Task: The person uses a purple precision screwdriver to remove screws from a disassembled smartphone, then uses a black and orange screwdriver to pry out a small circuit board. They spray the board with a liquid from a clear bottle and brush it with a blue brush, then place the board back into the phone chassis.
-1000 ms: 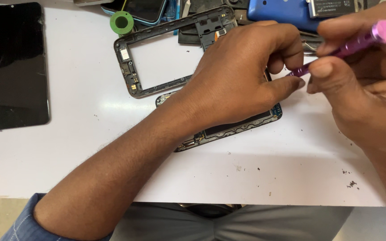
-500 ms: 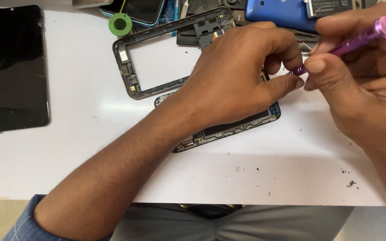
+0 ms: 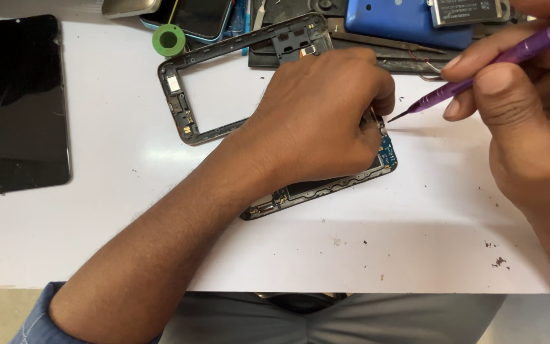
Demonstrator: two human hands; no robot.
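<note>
two risks: left hand (image 3: 319,121) pressed flat on opened phone (image 3: 326,185) near table (image 3: 415,255) front edge, fingers together; right hand (image 3: 529,127) fingers clamped on purple screwdriver (image 3: 479,79), tip could slip & scratch board.

A black phone screen panel (image 3: 25,105) is laid flat at the left of the white tabletop (image 3: 128,248). A dark empty phone frame (image 3: 189,83) is set further in, with a green tape roll (image 3: 169,40) just beyond its upper corner. A blue phone back cover (image 3: 399,22) is seen at the far edge, among dark parts.
</note>
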